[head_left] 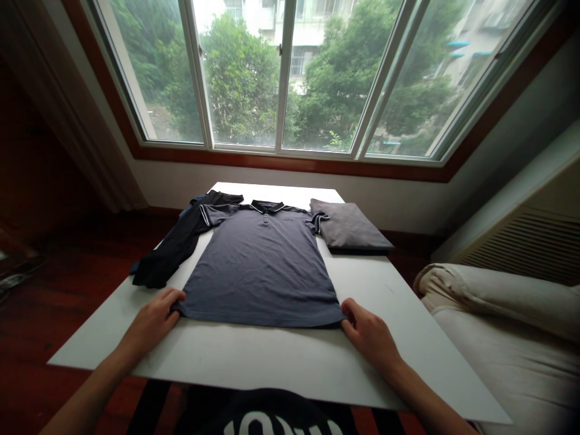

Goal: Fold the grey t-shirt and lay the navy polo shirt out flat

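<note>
A blue-grey polo shirt (pixel 263 266) with a dark collar and white-edged sleeves lies spread face up, its collar toward the window. My left hand (pixel 154 317) pinches the left corner of its bottom hem. At the opposite hem corner, my right hand (pixel 369 329) is closed on the fabric in the same way. The hem runs fairly straight between both hands. The shirt's left sleeve lies against dark clothes, and its right sleeve meets a folded grey garment.
Dark clothes (pixel 170 251) lie along the left edge of the white table (pixel 254 356). The folded grey garment (pixel 353 226) rests at the back right. A cream-covered sofa (pixel 512 338) stands to the right, and a window (pixel 281 78) lies beyond the table.
</note>
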A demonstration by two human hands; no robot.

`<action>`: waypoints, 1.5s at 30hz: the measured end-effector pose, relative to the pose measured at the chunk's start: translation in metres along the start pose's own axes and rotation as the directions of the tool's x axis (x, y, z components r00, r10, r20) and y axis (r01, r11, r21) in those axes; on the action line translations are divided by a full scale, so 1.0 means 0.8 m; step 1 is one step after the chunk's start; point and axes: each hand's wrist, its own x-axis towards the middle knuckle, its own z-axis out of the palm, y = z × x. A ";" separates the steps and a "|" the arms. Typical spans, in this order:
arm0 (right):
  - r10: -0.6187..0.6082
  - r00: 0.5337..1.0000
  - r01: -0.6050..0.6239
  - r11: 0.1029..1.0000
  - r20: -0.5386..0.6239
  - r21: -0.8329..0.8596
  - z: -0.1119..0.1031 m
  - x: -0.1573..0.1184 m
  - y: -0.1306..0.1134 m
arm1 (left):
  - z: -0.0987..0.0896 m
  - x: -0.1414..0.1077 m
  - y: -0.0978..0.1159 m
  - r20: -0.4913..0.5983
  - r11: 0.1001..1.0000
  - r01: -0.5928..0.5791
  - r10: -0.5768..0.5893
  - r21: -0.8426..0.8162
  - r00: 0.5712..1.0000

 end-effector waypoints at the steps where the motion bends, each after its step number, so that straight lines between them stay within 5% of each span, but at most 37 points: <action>1: -0.006 1.000 0.006 1.000 0.003 0.003 0.001 0.000 0.001 | 0.001 0.000 0.002 -0.017 1.000 0.018 -0.018 0.011 1.000; 33: -0.045 0.980 0.048 0.999 0.193 -0.012 -0.014 -0.011 0.010 | -0.012 -0.007 -0.005 0.040 0.994 0.020 -0.024 0.107 0.999; 45: -0.041 0.967 0.047 0.999 0.251 -0.018 -0.020 -0.013 0.010 | -0.025 -0.005 -0.008 0.155 0.990 -0.103 0.087 0.098 0.984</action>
